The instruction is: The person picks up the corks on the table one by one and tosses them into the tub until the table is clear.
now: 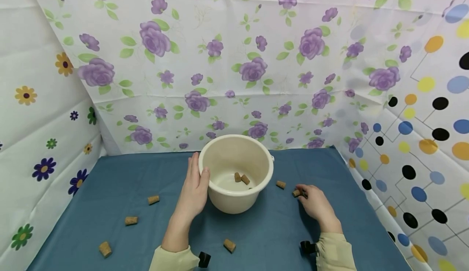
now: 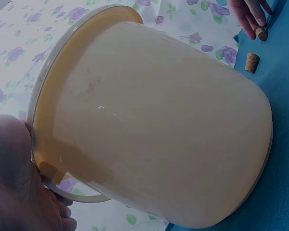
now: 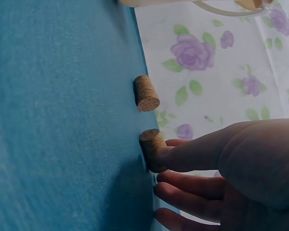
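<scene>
Plainly, the blue-covered table (image 1: 271,238) stretches beneath both hands, and a tug on its cloth could set loose pieces rolling. The bucket (image 1: 234,204) stands upright just right of the left hand (image 1: 194,189), which lies against its rim with fingers extended rather than wrapped around; a sideways push up there could tilt it or make it slide. The right hand (image 1: 316,204), well apart from the bucket, has a pinched cork (image 3: 153,149) between thumb and fingers; whether it has left the cloth I cannot tell. That hold looks slight, so a slip of the thumb might drop it. A neighbouring cork (image 1: 281,184) lies just beyond those fingertips, toward the bucket, and a low sweep inward could knock it away. Left of the left hand lie an inner cork (image 1: 153,199), a middle cork (image 1: 131,221) and an outer cork (image 1: 105,249), and a lone cork (image 1: 229,245) sits nearer the body than either hand, where a careless sleeve could brush it.
</scene>
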Motion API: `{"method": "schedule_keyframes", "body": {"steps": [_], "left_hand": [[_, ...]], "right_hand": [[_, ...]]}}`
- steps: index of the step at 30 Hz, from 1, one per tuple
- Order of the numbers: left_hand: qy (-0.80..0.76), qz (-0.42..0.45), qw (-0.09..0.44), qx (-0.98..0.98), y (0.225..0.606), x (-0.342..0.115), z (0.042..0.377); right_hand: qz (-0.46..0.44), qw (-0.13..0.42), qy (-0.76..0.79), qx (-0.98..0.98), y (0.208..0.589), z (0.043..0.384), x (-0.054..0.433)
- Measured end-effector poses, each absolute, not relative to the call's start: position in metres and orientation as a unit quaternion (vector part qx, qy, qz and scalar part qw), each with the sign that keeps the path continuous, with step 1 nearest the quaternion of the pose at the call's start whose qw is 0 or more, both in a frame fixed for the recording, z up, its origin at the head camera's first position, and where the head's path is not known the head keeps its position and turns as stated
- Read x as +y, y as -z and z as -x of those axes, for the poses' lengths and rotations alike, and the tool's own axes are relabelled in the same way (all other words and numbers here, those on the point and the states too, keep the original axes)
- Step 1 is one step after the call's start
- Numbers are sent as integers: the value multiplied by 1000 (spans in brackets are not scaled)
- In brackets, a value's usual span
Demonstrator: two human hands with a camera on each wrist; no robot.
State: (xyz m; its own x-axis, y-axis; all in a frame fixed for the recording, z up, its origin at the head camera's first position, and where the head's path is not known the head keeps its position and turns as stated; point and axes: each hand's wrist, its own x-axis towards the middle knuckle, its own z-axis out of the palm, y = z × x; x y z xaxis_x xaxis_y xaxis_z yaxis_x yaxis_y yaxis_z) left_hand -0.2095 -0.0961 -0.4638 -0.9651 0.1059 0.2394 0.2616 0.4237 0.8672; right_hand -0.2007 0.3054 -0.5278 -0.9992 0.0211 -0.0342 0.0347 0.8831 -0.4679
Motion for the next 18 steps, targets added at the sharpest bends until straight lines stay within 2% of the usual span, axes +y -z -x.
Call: {"method": "schedule_keyframes", "body": {"steps": [18], "left_hand": [[528,109,71,-839,463,-96,209]], "right_hand": [[-34,9,253,967,530,201,307]]}}
